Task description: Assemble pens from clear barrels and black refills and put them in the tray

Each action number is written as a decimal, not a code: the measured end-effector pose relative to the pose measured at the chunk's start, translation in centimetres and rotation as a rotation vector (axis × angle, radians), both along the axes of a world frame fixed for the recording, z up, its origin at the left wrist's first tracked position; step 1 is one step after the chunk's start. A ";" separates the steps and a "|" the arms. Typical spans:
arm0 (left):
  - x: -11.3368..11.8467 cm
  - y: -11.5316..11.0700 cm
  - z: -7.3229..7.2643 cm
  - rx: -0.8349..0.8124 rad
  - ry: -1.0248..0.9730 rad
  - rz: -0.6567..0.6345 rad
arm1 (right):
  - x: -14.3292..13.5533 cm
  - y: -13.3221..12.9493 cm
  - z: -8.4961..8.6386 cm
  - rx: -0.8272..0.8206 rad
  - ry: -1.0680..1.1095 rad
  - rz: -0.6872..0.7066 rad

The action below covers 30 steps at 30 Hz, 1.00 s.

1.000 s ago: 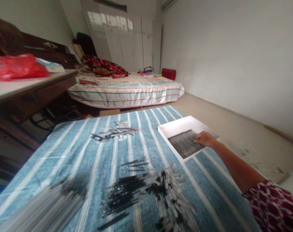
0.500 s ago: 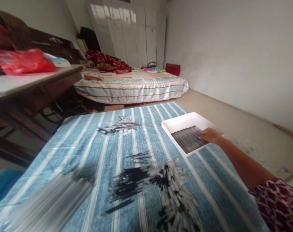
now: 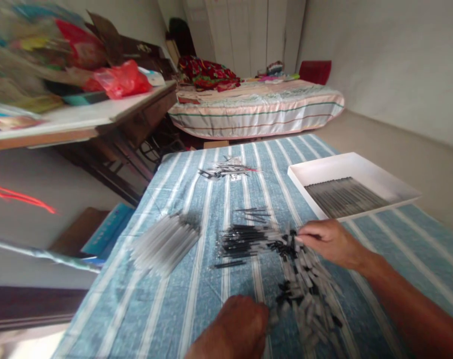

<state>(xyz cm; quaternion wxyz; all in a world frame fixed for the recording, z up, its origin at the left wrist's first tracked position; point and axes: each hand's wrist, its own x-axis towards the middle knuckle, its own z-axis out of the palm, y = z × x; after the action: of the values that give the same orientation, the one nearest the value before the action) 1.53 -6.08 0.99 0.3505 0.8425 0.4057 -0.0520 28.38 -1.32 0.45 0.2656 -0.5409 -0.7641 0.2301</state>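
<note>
My right hand is at the upper edge of a heap of small grey and black caps, thumb and fingers pinched on something too small to make out. My left hand, blurred, is curled at the heap's left side; what its fingers hold is hidden. Black thin rods lie between the heap and a bundle of translucent grey tubes. Behind my right hand, a white box holds a row of dark slim pens. A few loose rods lie above the black pile.
The blue striped cloth covers the table. Small black and clear pieces lie near its far edge. A side table with a red bag stands left, a bed beyond, and a blue box below left.
My right hand has moved from the pens in the white box to the heap of caps. My left hand has come into view at the bottom. The view has shifted left.
</note>
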 end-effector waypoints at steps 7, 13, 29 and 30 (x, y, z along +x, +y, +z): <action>3.7 2.5 1.1 0.168 0.328 -0.077 | -4.8 1.1 -1.3 -0.060 -0.008 0.176; 4.1 4.1 -0.2 0.204 0.209 -0.010 | -4.3 -1.7 0.3 -0.057 -0.216 0.329; 1.9 4.1 -1.3 0.138 0.010 0.034 | -3.8 -8.1 -6.0 0.602 -0.334 0.380; 1.8 4.1 -1.2 0.131 0.001 0.036 | -3.8 -7.6 -5.9 0.626 -0.341 0.373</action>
<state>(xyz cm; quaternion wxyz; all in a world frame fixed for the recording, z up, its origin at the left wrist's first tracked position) 3.32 -1.98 -0.26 0.2954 0.8562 0.4234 -0.0196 24.63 -8.89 -5.47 0.2408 -0.3164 -0.9154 -0.0626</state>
